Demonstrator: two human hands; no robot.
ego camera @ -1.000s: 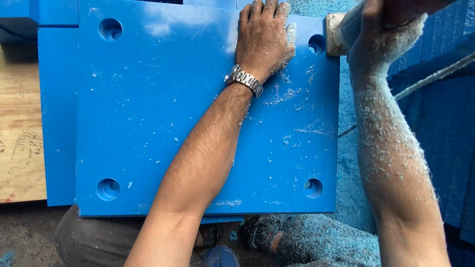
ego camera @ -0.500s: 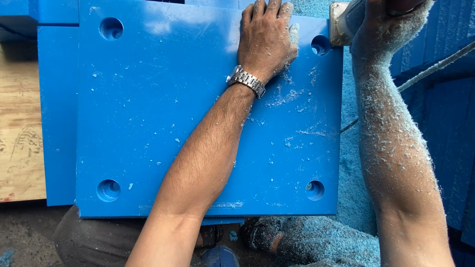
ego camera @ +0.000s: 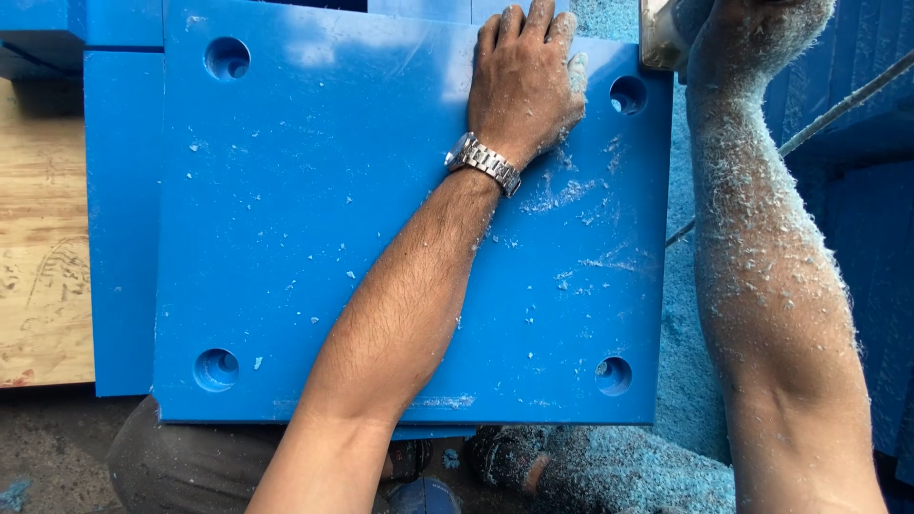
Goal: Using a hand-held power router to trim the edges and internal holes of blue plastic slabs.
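Wooden bench (ego camera: 43,257) — stacked blue slabs (ego camera: 124,238) on it, shavings-dusted.

Right hand and tool travel up along the slab's far right corner.

Over one second the right hand (ego camera: 752,29), coated in blue shavings, has moved toward the top of the view with the metal-bodied power tool (ego camera: 662,33), both now cut by the frame edge. The blue plastic slab (ego camera: 314,238) sits slightly lower and further right in view; the left hand (ego camera: 524,81) shifts with it.
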